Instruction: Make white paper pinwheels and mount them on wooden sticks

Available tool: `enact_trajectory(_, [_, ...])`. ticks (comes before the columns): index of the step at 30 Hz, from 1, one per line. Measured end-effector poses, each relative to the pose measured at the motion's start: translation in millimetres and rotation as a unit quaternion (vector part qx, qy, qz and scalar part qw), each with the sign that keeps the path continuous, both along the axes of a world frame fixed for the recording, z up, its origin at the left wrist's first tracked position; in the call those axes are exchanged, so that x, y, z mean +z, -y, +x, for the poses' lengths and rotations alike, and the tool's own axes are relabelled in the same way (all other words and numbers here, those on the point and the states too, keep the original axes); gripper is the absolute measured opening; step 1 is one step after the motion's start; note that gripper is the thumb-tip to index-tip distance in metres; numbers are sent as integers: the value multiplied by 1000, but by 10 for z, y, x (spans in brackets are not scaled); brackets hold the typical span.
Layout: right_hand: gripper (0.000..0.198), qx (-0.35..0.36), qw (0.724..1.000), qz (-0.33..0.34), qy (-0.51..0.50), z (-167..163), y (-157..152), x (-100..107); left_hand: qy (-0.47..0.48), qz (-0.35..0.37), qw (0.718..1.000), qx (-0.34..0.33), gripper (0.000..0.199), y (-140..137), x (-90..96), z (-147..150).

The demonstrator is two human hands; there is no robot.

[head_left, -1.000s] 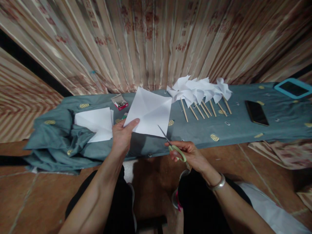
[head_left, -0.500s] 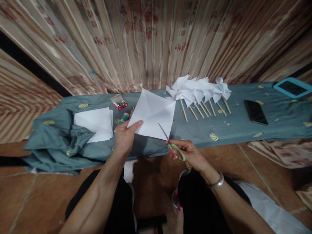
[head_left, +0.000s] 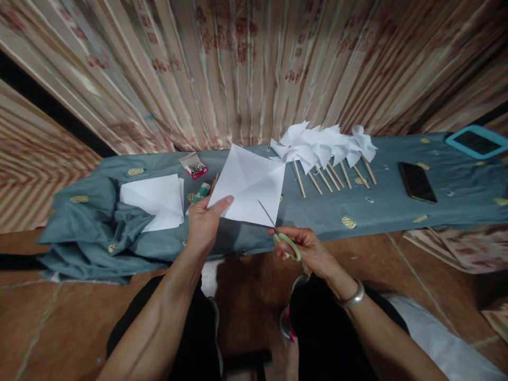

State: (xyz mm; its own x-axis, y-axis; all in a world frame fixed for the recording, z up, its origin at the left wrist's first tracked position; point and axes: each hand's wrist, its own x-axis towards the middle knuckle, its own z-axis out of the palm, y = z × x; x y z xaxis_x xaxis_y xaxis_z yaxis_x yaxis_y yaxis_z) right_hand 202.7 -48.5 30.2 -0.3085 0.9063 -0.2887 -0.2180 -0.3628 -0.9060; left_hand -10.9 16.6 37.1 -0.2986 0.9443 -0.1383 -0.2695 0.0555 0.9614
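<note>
A creased white square of paper [head_left: 250,185] is pinched at its left corner by my left hand [head_left: 204,219], thumb on top. In my right hand [head_left: 304,246] are scissors [head_left: 289,246] with pale green handles, my fingers in the loops. Their blade lies over the paper's lower right corner, pointing up and left toward its middle. I cannot tell whether the paper is between the blades. Several white paper pinwheels [head_left: 293,145] on wooden sticks lie in a row to the right of the paper.
On the cloth-covered bench [head_left: 317,217] lie a stack of white paper [head_left: 154,201], an open small box of metal pins [head_left: 194,166], a green-and-white glue stick [head_left: 202,191], a black phone [head_left: 416,181] and a blue-framed tablet [head_left: 476,142]. A patterned curtain [head_left: 246,79] hangs behind.
Almost nothing differs. The paper's lower right corner has shifted up very slightly at the scissors; both hands keep their grip and place.
</note>
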Motion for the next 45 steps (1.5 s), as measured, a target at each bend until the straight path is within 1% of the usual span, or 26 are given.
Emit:
enact_trajectory(6, [39,14,1000,17,4,14,4,-9,3,-2,1000,-2,32,11,16,6])
enact_trajectory(12, [39,8,1000,1,-4,6,-1,-4,5,-4,1000,-8,31,22,30,38])
enact_trajectory(19, [39,4,1000,-2,1,1,-6,11,22,-21,999,-22,32,42,43,72])
enact_trajectory(25, [39,-6,1000,-13,-10,-1,-11,-23,20,-27,999,-23,36,34,28,63])
enact_trajectory(31, [37,-6,1000,-12,-16,-9,-11,-18,16,-22,999,-20,32,41,23,65])
enact_trajectory(38, [36,2,1000,-5,-5,3,-11,-9,29,-28,999,-31,34,51,35,75])
enact_trajectory(45, [36,-3,1000,-9,-8,0,-18,-13,19,-31,999,-31,34,48,26,61])
